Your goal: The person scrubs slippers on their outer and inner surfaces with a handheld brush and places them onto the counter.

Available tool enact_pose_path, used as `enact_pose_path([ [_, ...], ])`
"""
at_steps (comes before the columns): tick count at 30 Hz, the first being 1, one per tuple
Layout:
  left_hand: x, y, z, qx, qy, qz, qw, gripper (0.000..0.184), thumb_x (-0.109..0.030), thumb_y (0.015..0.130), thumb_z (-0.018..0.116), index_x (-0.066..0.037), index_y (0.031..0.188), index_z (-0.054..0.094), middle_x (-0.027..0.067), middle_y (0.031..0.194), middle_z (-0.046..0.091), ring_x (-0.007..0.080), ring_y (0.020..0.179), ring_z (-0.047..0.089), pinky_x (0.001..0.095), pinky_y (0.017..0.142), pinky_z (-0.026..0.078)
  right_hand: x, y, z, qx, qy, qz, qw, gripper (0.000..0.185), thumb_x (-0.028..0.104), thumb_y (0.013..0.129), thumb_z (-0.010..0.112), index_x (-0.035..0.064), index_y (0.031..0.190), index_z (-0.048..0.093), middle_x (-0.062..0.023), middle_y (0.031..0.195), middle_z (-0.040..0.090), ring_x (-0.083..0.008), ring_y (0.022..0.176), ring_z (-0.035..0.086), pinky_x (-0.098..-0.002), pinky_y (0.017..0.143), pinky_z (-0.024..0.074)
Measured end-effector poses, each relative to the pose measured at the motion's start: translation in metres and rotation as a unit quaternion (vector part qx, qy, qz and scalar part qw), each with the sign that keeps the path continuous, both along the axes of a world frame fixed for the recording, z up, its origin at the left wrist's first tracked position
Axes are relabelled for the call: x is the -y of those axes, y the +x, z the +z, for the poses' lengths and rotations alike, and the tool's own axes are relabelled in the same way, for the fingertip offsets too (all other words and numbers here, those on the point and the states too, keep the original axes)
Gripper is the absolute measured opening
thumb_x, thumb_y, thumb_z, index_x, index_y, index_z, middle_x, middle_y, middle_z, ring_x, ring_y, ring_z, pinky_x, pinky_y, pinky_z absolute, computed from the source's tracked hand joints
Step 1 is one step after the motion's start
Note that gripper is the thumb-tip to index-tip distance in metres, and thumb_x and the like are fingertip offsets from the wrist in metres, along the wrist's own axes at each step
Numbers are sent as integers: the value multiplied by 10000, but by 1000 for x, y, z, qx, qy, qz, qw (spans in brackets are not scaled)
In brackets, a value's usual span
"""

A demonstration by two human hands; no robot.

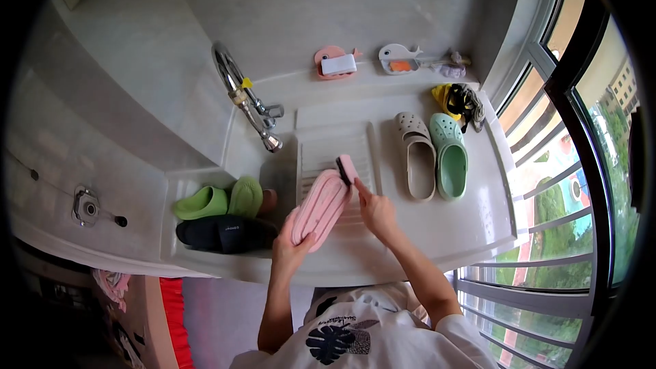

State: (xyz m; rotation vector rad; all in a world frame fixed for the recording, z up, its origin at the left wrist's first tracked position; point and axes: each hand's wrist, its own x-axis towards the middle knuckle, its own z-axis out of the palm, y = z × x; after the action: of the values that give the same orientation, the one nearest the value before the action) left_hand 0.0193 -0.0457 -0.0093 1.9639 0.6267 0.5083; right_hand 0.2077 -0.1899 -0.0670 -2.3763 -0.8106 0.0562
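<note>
Two hands are at work on one pink slipper [321,208], held up over the ridged washboard [335,138]; it serves here as the clock's centre. The left hand [292,240] clasps its near end, thumb pressed against the edge. The right hand [377,213] grips one pink brush [347,168], index finger stretched along it, dark bristles against the slipper's far end — how the other fingers close I cannot tell.

At 9 o'clock, the basin [198,179] holds two green slippers [203,203], at least one black slipper [224,234] and a brownish-pink item [268,201], partly hidden. One tap [242,96] stands at 11. Two whale-shaped dishes sit beyond: the pink dish [329,52] at 12, holding one white block [339,65], and the white dish [392,51] at 1, holding one orange piece [400,66]. Two clogs — one beige [418,167], one mint [452,164] — lie side by side at 2.
</note>
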Motion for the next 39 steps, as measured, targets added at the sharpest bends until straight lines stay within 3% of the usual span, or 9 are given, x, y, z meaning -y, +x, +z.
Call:
enact_pose_path([
  [5,-6,4,-13,35,-61,58,996,560,-179,866,731,-3,1359,532,214,1217,656,243,1104,653,338,947,491,11,-63,41,8,8,128,992,530,198,930,575,274,1448,494,-172,628,631,-359,546,632,-494,520,500],
  [9,-2,5,-1,14,-29,50,998,531,-174,879,717,10,1346,543,215,1216,657,245,1096,657,338,942,494,5,-16,11,16,-54,29,998,540,210,970,503,273,1499,413,-159,646,640,-334,521,634,-497,488,499],
  [16,-4,7,-6,27,-16,66,997,515,-164,888,705,16,1343,544,207,1187,675,243,1063,670,337,910,510,22,-55,32,26,-9,107,994,481,201,960,553,249,1437,509,-154,588,610,-369,497,608,-489,488,488],
  [22,-5,7,-1,21,-15,56,998,505,-155,891,701,18,1340,549,207,1185,676,217,1055,667,328,912,508,19,-15,5,0,-44,11,999,515,185,954,547,259,1460,482,-176,595,609,-356,515,622,-490,492,495],
  [26,-8,6,-8,35,-57,61,996,508,-144,889,700,19,1345,545,200,1198,671,217,1058,661,325,922,502,32,-70,50,34,-38,152,987,539,194,947,564,243,1474,466,-140,601,611,-334,503,615,-474,481,495],
  [29,-6,6,-4,18,-52,66,996,515,-140,888,699,27,1349,539,191,1212,668,218,1069,656,325,932,497,34,-54,32,26,-61,149,987,600,167,942,516,249,1522,387,-154,665,643,-330,514,634,-462,478,520],
  [31,-4,7,3,14,-37,60,997,518,-141,888,700,26,1351,537,189,1218,666,220,1076,654,325,936,496,30,-28,28,13,-73,77,994,607,158,930,522,249,1518,397,-149,673,649,-314,511,637,-457,470,519],
  [35,-5,7,5,7,-29,57,998,521,-141,885,704,14,1355,539,193,1230,663,221,1090,654,327,945,493,42,-47,47,106,-91,142,980,554,164,942,519,244,1486,445,-123,601,619,-300,481,622,-442,436,496],
  [39,-6,6,4,1,-47,57,997,526,-139,880,707,8,1357,540,196,1228,666,231,1095,658,329,946,495,40,-20,36,89,-79,93,989,533,199,936,576,241,1460,484,-106,572,600,-276,451,588,-428,430,461],
])
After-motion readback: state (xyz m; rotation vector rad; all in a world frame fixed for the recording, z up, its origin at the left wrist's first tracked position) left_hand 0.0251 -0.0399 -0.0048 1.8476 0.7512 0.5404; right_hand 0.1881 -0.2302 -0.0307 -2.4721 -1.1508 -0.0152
